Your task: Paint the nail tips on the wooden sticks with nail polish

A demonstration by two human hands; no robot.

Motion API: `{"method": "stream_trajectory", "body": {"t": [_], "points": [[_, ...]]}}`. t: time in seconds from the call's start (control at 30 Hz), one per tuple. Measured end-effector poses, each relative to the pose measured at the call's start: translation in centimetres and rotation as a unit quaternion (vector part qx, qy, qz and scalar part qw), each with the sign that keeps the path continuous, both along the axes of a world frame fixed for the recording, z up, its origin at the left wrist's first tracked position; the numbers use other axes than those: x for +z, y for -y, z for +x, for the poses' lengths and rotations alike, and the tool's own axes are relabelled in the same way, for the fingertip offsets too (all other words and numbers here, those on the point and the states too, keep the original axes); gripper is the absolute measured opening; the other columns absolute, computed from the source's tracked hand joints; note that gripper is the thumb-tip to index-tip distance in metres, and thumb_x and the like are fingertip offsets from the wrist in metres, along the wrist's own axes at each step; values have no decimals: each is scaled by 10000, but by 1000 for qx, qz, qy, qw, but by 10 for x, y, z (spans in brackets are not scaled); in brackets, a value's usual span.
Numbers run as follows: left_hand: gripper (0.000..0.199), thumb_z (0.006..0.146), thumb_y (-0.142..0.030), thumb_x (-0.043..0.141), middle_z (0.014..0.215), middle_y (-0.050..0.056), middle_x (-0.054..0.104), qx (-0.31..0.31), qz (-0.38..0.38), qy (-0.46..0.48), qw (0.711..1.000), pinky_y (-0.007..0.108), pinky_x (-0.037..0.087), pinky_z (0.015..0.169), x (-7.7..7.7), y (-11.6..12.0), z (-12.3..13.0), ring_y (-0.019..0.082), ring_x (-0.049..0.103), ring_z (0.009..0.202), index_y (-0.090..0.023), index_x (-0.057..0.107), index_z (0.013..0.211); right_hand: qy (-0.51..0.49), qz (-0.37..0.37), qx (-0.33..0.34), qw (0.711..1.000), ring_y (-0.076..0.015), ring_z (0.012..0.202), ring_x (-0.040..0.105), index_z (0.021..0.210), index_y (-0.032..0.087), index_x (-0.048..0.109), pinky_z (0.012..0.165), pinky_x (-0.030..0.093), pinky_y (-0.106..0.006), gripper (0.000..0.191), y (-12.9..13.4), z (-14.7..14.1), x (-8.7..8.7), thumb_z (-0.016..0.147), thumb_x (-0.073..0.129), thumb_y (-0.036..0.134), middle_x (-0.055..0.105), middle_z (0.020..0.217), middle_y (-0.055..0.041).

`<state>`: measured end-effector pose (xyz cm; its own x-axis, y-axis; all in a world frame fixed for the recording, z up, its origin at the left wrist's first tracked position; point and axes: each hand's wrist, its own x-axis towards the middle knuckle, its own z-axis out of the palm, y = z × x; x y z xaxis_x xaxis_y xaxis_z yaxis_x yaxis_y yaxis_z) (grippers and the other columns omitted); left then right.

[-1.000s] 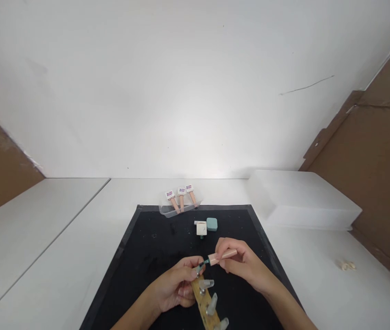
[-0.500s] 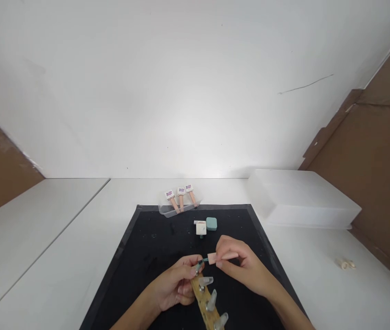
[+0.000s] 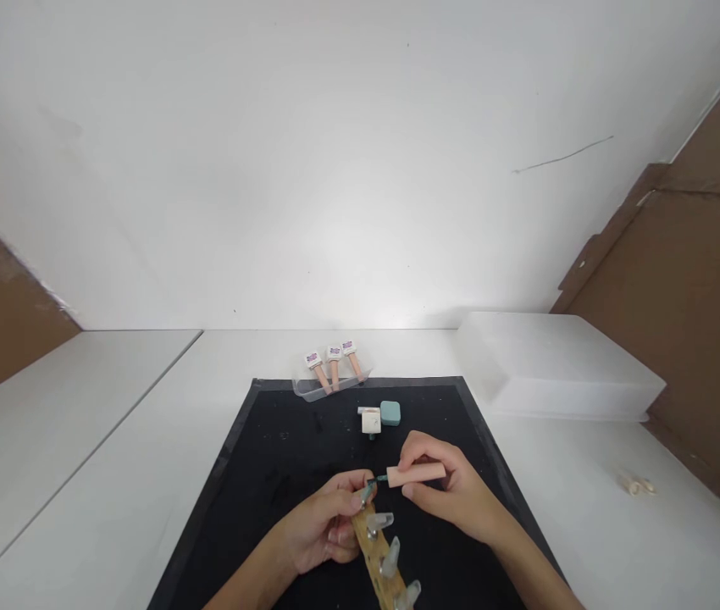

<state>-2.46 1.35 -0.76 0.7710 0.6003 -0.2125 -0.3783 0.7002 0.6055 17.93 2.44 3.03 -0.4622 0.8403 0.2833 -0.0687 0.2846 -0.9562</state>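
My left hand is wrapped round the far end of a narrow wooden nail stand. A false nail tip with green colour on it stands at that end, beside my fingertips. Several clear nail tips sit on metal posts along the rest of the stand. My right hand pinches the pink handle of a nail polish brush. Its green-wetted bristles point left and are at the green nail tip; whether they touch is too small to tell. A white-topped polish bottle lies beyond my hands.
Right of the bottle is a mint-green rounded block. A clear tray with three pink-handled, white-bottomed polish bottles lies at the black mat's back edge. A white box and small cream pieces are on the right.
My right hand has shifted the brush slightly right, and its pink handle has rolled to show more of its length. My left hand and the stand stay put.
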Motion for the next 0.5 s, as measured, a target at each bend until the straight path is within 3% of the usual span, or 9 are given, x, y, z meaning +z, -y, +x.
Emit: {"method": "stream_trajectory", "body": {"t": [0.2,0.27,0.37,0.5], "points": [[229,701,-256,688,421,-101,387,2,10,-14,1000,123,98,318,-3,1,-2,3,142,326,-194,468,711,-142,-92,18,985,-104,608,450,781,217,675,558,346,-228,64,-2,0,-7,745,697,169,495,752,15],[235,704,-259,688,413,-107,365,-1,16,-23,1000,122,97,322,-3,1,-2,4,138,328,-196,462,711,-145,-105,29,983,-97,584,449,784,210,687,540,350,-227,24,-2,-1,-8,773,686,232,499,751,10],[241,704,-263,687,411,-112,351,-6,22,-34,999,125,99,324,-3,0,-1,7,136,329,-200,455,710,-138,-105,46,984,-102,576,460,795,196,697,530,365,-234,142,-2,-2,-9,817,639,324,508,744,-1],[250,698,-257,689,421,-109,362,-6,22,-46,999,127,102,325,-1,-1,1,8,146,333,-198,445,694,-116,-102,63,986,-102,574,464,806,189,700,533,370,-237,166,-2,-4,-10,826,628,337,516,743,-5]]}}
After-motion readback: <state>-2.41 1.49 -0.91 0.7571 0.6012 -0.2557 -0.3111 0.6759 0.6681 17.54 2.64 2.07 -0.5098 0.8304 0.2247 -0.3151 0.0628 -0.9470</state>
